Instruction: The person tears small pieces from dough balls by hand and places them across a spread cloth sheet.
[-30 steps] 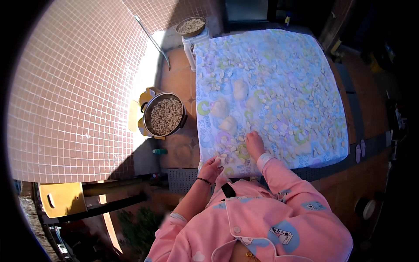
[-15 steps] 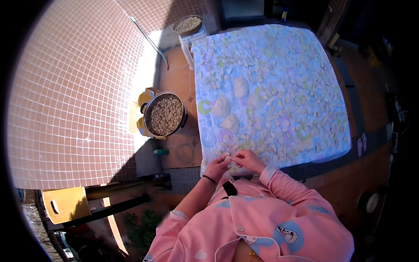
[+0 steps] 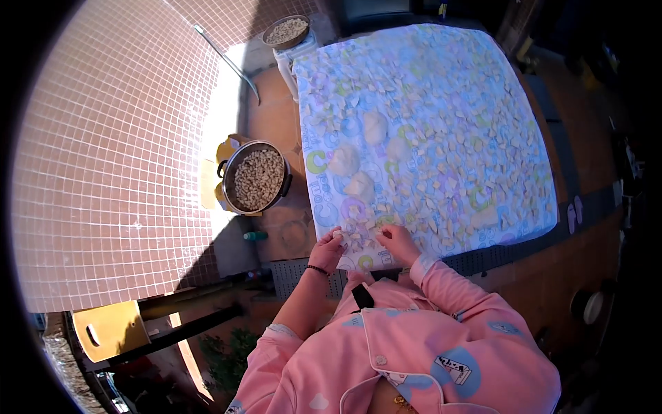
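Observation:
My left hand (image 3: 327,252) is closed at the near left edge of the cloth, pinching a small lump of pale dough (image 3: 337,234) between thumb and fingers. My right hand (image 3: 398,244) is low over the cloth to the right of it, fingertips pinched together; whatever they hold is too small to make out. Under and beyond both hands spreads a patterned blue-white cloth (image 3: 316,200), covered with many small flat pale pieces. Larger rounded dough lumps lie on its left part, among them one lump (image 3: 375,128), another (image 3: 344,160) and a nearer one (image 3: 360,185).
Left of the cloth stands a metal pot (image 3: 229,181) full of small pale chunks. A shallow pan (image 3: 267,41) of similar chunks rests on a white stool (image 3: 284,63) at the back left. A green bottle (image 3: 255,236) lies on the floor; pink slippers (image 3: 574,214) are at right.
My hands, together half a second ago, are now apart: the left has moved left with the dough, the right slightly forward over the cloth. The view has shifted a little.

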A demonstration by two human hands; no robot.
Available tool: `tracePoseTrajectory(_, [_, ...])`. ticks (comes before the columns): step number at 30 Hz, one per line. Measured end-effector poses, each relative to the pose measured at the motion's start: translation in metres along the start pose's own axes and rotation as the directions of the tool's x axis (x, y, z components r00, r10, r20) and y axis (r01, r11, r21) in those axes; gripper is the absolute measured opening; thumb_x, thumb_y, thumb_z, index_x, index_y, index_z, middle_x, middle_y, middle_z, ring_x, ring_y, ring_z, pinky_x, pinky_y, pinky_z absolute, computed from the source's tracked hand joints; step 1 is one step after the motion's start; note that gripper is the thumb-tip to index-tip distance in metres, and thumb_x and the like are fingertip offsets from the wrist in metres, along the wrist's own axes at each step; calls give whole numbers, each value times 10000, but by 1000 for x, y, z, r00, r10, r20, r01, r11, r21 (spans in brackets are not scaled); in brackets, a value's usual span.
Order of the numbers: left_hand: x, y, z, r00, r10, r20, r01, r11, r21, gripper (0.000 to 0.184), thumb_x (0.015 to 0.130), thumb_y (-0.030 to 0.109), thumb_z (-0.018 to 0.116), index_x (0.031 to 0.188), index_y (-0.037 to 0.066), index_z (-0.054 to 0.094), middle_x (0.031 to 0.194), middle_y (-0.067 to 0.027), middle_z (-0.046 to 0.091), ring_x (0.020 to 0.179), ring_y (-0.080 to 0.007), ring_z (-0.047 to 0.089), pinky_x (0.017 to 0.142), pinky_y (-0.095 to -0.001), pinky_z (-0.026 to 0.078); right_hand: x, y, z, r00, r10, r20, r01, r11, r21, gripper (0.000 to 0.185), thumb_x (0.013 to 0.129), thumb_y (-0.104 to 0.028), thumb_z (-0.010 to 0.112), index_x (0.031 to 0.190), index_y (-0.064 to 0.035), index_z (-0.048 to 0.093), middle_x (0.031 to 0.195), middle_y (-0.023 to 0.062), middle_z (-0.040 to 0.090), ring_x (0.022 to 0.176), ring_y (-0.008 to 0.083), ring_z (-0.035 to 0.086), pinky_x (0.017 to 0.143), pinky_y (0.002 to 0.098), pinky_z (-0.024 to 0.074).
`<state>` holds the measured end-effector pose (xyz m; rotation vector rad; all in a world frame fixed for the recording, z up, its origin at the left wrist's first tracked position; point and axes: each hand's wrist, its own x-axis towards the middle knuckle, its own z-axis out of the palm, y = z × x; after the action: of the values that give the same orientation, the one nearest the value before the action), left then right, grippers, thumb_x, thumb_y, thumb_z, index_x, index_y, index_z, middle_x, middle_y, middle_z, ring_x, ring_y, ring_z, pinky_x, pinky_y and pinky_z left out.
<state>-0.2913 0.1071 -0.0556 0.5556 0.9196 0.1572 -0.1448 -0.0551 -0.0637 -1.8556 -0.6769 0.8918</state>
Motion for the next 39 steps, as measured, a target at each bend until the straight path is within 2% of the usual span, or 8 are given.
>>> tracePoseTrajectory(9, [17, 7, -18, 997, 8, -82, -1, 996, 88, 203, 841, 47, 524, 1044, 44, 525, 969, -59, 573, 902, -174, 557, 757, -306, 475, -13, -1, 22, 963, -267, 45, 245, 789, -563, 206, 747, -158, 580, 906, -33, 540, 876, 117, 530, 833, 319, 542, 687, 396, 448])
tracePoseTrajectory(13, [14, 8, -12, 997, 22, -78, -12, 992, 124, 222, 828, 35, 540, 1048, 57, 524, 966, -47, 568, 882, -166, 560, 741, -290, 481, -8, -18, 26, 948, -314, -40, 252, 824, -508, 191, 758, -153, 585, 887, -17, 546, 824, 119, 544, 762, 287, 562, 653, 363, 457])
tracePoseTrajectory(16, [11, 4, -6, 999, 20, 30, -23, 994, 103, 245, 817, 23, 550, 1057, 59, 517, 957, -44, 562, 850, -158, 558, 720, -269, 475, 8, -24, 37, 988, -156, 12, 157, 984, -89, 181, 782, -159, 595, 869, -6, 555, 735, 81, 560, 648, 183, 560, 580, 292, 451])
tracePoseTrajectory(18, [4, 3, 1, 995, -20, 95, 10, 994, 108, 248, 821, 30, 548, 1065, 53, 509, 950, -47, 558, 821, -153, 553, 703, -265, 467, 13, -37, 39, 976, 129, 178, -196, 877, 439, 200, 802, -184, 602, 848, 7, 564, 666, 35, 556, 576, 86, 513, 525, 225, 420])
tracePoseTrajectory(28, [-5, 13, 4, 987, -125, 105, 127, 992, -13, 242, 811, 34, 562, 1051, 46, 527, 921, -26, 565, 798, -125, 551, 694, -238, 460, 19, -27, 42, 967, 48, 252, -180, 825, 535, 184, 800, -170, 611, 846, 5, 579, 656, 5, 550, 577, 64, 504, 526, 213, 422])
tracePoseTrajectory(31, [19, 11, -18, 999, 53, -7, -49, 960, 275, 256, 811, 63, 576, 1058, 41, 511, 889, -31, 569, 744, -113, 553, 667, -241, 462, 16, -22, 45, 999, -30, 33, 21, 972, 235, 139, 779, -135, 600, 808, -1, 574, 651, 39, 561, 596, 141, 544, 550, 271, 445])
tracePoseTrajectory(33, [36, 13, -27, 990, 134, -45, -97, 878, 469, 269, 794, 65, 596, 1049, 37, 517, 862, -21, 571, 721, -105, 549, 649, -240, 459, 13, -17, 39, 942, -330, 63, 329, 872, -362, 111, 750, -106, 573, 815, -17, 564, 728, 94, 561, 692, 250, 563, 594, 348, 460])
tracePoseTrajectory(39, [64, 15, -34, 940, 340, 38, -212, 492, 844, 249, 740, 82, 650, 970, 18, 580, 877, -30, 595, 707, -97, 563, 645, -229, 460, 5, -14, 38, 975, -219, 23, 194, 804, -562, 145, 738, -113, 552, 865, -43, 540, 876, 126, 505, 806, 300, 538, 659, 403, 454])
